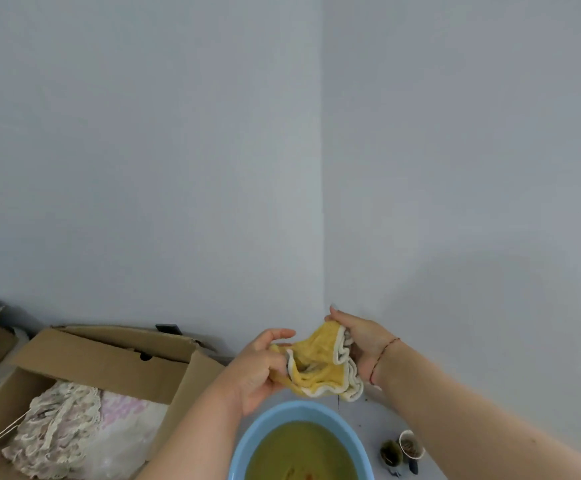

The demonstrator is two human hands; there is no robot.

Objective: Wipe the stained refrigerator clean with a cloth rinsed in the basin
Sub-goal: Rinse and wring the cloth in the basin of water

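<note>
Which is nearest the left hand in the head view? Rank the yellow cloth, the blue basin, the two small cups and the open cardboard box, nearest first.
From the left hand:
1. Yellow cloth with white trim: gripped in it, to its right.
2. Blue plastic basin of murky water: just below.
3. Open cardboard box: to the left.
4. Two small cups: lower right, beyond the basin.

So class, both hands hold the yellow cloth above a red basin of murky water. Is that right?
Not quite: the head view shows the basin is light blue. Both hands, left and right, do hold the yellow cloth above it.
</note>
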